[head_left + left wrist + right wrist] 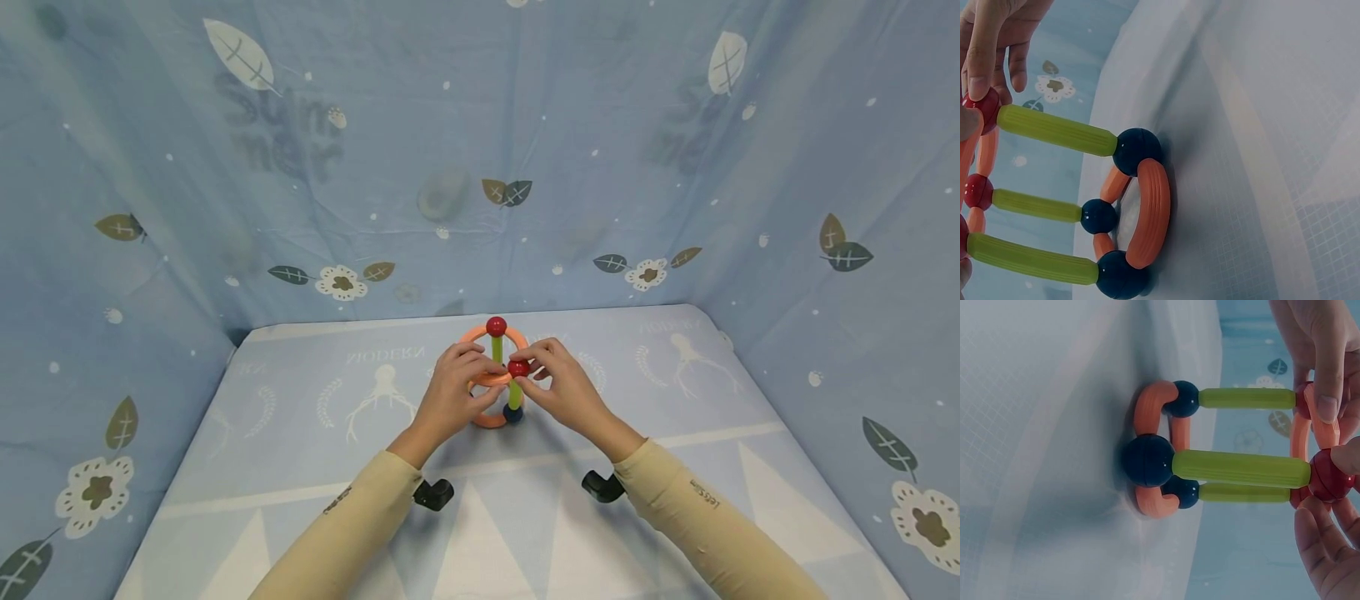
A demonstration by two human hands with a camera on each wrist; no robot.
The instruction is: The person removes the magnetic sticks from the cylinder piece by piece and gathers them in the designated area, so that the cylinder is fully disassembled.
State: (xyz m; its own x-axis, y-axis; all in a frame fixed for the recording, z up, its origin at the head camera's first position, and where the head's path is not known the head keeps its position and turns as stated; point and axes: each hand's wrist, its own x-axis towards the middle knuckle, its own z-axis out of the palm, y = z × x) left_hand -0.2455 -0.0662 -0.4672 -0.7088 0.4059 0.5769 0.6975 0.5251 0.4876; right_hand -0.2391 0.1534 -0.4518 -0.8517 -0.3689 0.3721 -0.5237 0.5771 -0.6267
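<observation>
In the head view, the light is soft, even and quite bright, and the stick-and-ball toy [497, 350] appears small but rather clear. Small glints sit on its red balls [496, 326]. Far to both sides of the toy, the curtain [405, 125] looks stretched, as with a wide lens. Both wrist views are dimmer and greyish; there, broad soft-edged shadows fall on the tablecloth [1229, 219] beside the toy, and the curtain behind it is slightly blurred.
</observation>
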